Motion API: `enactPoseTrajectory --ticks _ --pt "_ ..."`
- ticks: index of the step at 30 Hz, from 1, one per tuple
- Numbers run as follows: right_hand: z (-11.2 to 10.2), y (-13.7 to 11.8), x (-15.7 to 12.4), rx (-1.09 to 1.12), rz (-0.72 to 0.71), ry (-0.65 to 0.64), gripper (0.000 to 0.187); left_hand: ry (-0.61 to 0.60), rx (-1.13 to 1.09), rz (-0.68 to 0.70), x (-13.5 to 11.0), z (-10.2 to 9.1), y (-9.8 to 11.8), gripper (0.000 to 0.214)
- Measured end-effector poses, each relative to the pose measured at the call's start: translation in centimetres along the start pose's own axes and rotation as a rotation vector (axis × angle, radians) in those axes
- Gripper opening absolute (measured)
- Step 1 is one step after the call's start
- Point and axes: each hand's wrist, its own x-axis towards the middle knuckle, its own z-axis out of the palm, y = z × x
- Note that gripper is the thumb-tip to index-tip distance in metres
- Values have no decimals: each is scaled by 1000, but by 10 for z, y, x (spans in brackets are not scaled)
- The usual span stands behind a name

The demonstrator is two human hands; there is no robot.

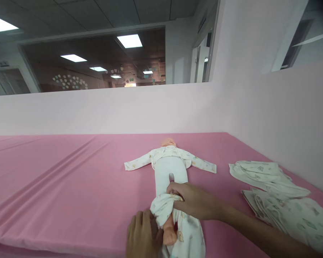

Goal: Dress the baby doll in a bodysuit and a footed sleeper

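A baby doll (171, 168) lies on its back, head away from me, arms spread. It wears a white patterned baby top with long sleeves and a plain white layer over its belly and upper legs. Patterned baby pants (190, 233) are bunched around its lower legs, one bare foot sticking out of the cloth. My right hand (187, 199) pinches the bunched edge of the pants between the legs. My left hand (143, 234) is curled against the pants at the left leg, its fingertips partly hidden behind the hand and cloth.
The doll rests on a pink sheet (70, 186) over a padded surface. Folded patterned baby clothes (263, 172) lie to the right, with a second stack (293, 215) nearer me. White walls (110, 111) border the far and right sides, with a window above the far one.
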Motion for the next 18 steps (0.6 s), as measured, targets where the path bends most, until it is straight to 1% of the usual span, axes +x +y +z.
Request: enactPoseTrajectory --ticks 2,5,8,11,12,13,15,17,18 --pt "-1 5 2 -16 0 -26 7 -75 82 36 13 -14 2 12" --pt "-2 8 1 38 26 -72 14 -176 148 55 28 -27 5 18" --pt "-2 6 -6 135 46 -63 24 -219 151 46 31 -26 2 21" --pt "4 9 -24 230 75 -42 41 -200 91 67 24 -23 -11 26" --pt "9 14 -32 243 89 -14 46 -186 66 74 20 -25 -15 28" --pt "16 21 -41 241 102 41 46 -170 34 78 16 -29 -18 29" --pt "35 43 -61 166 131 236 42 -129 -57 79 10 -43 -17 28" --pt "61 67 -84 46 154 426 30 -101 -177 118 6 -63 -4 25" --pt "75 76 -95 -32 142 485 28 -111 -229 161 7 -73 8 25"
